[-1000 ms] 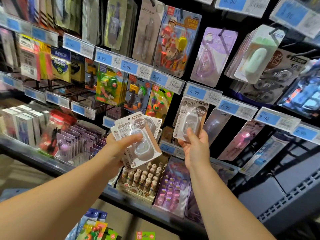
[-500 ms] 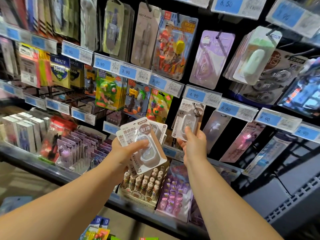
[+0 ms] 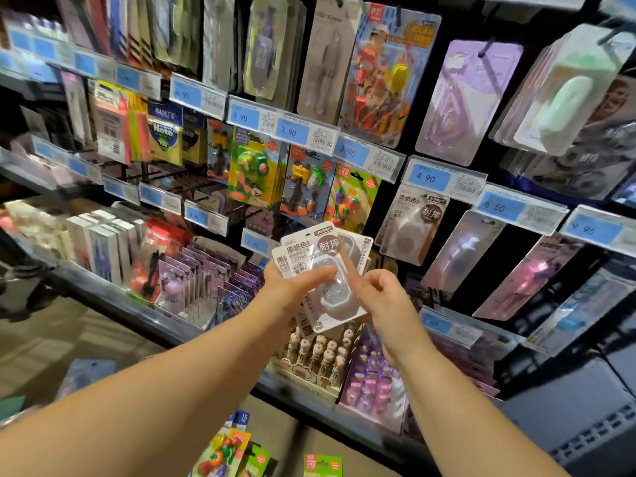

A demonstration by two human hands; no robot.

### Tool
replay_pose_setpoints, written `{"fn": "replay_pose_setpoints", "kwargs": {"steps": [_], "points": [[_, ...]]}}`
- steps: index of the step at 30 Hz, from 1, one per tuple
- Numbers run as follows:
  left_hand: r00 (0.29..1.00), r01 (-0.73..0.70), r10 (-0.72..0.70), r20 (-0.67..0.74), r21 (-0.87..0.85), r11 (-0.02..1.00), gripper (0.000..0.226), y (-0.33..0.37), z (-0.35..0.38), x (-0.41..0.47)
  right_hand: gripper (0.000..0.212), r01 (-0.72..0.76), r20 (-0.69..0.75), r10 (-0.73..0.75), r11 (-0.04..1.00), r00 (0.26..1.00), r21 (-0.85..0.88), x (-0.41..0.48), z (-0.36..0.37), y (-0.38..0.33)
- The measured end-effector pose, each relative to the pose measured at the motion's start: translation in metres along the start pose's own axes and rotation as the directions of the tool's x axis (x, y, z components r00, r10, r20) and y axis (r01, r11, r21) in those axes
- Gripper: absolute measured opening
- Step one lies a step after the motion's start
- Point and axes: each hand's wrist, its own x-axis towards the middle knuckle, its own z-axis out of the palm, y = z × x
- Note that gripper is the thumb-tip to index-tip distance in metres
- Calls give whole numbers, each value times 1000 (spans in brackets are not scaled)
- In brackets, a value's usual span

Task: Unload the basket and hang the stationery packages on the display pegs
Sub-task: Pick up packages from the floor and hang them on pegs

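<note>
Head view: the left hand (image 3: 289,294) grips a fanned stack of correction-tape packages (image 3: 299,256) low on their cards, thumb across the front. Held like that, the hang-holes at the top stay free and each card can be peeled off singly. The right hand (image 3: 385,301) is at the front package (image 3: 332,301), forefinger laid on its clear blister and the other fingers curled at its right edge. The thumb is hidden behind the card, so I judge this a pinch, not a mere touch. The stack is held in front of the shelf, below and to the left of its target. That target is a matching package (image 3: 411,228) already hanging under the 4.90 price tag (image 3: 430,177) (same brown badge, same print). The peg itself is hidden behind the tag.

The step in hand looks like separating one card from the fan before lifting it to that peg. Slippery blisters could let two come away together.

At the bottom edge lie brighter packs (image 3: 230,449), probably the basket's load, though no basket rim shows.
</note>
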Motion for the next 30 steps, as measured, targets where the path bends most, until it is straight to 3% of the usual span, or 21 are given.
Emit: {"fn": "replay_pose_setpoints", "kwargs": {"steps": [5,9,14,18,20,23,30], "points": [[999,-50,50,-5,25,998,108,0,6,-6,61,-8,36,7,999,999,32,-5,5,-2],[996,-83,82,21,37,996,82,1,11,-14,33,16,45,-18,999,999,41,-4,6,-1],[998,-52,53,-15,38,998,87,2,12,-18,51,20,86,-18,999,996,-26,-3,3,4],[999,-19,22,-41,62,998,69,8,16,-25,52,-48,102,31,986,994,162,-2,2,4],[1000,11,-10,-13,57,998,77,9,14,-26,52,-52,61,39,973,997,226,0,1,4],[997,29,-30,75,19,999,69,11,12,-27,45,-43,34,35,957,999,287,3,-2,5],[987,148,-139,86,-112,983,44,10,13,-34,29,-59,6,60,937,998,345,5,-5,9]]}}
